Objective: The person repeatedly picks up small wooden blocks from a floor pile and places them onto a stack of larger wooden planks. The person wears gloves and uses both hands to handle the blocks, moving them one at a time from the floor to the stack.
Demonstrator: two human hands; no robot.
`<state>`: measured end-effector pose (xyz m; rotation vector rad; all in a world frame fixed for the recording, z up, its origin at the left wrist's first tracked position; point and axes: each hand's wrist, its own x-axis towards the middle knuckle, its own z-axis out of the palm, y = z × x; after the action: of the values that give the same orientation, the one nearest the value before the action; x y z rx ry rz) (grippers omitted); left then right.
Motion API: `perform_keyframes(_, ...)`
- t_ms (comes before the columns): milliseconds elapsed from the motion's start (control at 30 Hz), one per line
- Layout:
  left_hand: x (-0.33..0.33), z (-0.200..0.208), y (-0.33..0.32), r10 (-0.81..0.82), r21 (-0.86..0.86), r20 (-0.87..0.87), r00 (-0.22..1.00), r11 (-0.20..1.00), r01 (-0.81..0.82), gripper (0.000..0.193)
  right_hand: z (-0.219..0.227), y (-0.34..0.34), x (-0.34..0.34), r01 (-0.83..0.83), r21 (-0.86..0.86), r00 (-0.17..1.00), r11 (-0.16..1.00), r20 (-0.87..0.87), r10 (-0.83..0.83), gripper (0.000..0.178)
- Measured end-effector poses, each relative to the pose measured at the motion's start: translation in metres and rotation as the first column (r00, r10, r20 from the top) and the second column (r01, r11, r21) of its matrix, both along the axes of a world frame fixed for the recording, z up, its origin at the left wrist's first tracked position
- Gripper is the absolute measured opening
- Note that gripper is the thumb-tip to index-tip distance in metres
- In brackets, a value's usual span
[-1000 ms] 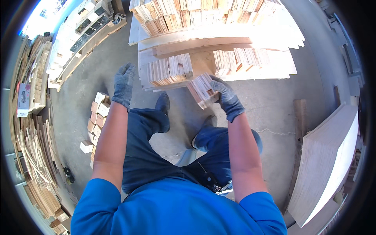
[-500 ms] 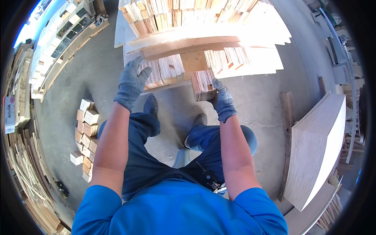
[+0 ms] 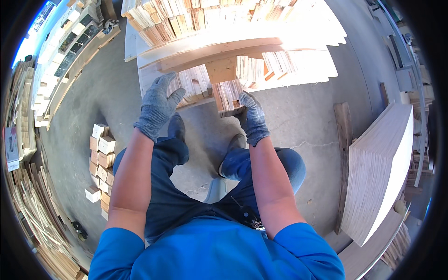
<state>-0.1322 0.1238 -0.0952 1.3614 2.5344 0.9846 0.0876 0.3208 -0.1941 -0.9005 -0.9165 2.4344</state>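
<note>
My right hand, in a grey knit glove, grips a block of thin wood pieces from its right side. The block is held above the floor, just in front of a low wooden platform. My left hand, gloved alike, is open with thumb and fingers apart. It is beside a row of upright thin wood pieces on the platform's left part; whether it touches them I cannot tell. A second row of thin wood pieces stands on the platform behind the held block.
Stacked wood pieces fill the far side. Small wood blocks are piled on the floor at left, near long strips. A tall stack of sheets and a plank stand at right. My boots are below the platform.
My right hand has moved a little to the left with the block, bringing it nearer the left row. My left hand stays open and has shifted only slightly.
</note>
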Motion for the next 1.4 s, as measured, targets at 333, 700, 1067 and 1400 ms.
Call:
perform_keyframes(333, 0.017, 0.02, 0.024, -0.133, 0.031, 0.043, 0.99, 0.991, 0.132, 0.046, 0.012, 0.004, 0.005, 0.088, 0.023, 0.994, 0.996, 0.059, -0.089, 0.058)
perform_keyframes(700, 0.05, 0.012, 0.123, -0.27, 0.043, 0.517, 0.813, 0.956, 0.29, 0.051, 0.03, 0.002, 0.024, 0.12, -0.066, 0.99, 0.991, 0.078, -0.115, 0.057)
perform_keyframes(1067, 0.055, -0.031, 0.165, -0.296, -0.048, 0.542, 0.786, 0.923, 0.381, 0.045, 0.009, 0.006, 0.03, -0.027, -0.179, 0.984, 0.984, 0.17, 0.058, 0.066)
perform_keyframes(1400, 0.063, -0.045, 0.169, -0.25, -0.073, 0.46, 0.852, 0.946, 0.317, 0.061, 0.009, 0.01, 0.034, -0.053, 0.009, 0.948, 0.999, 0.315, 0.048, 0.056)
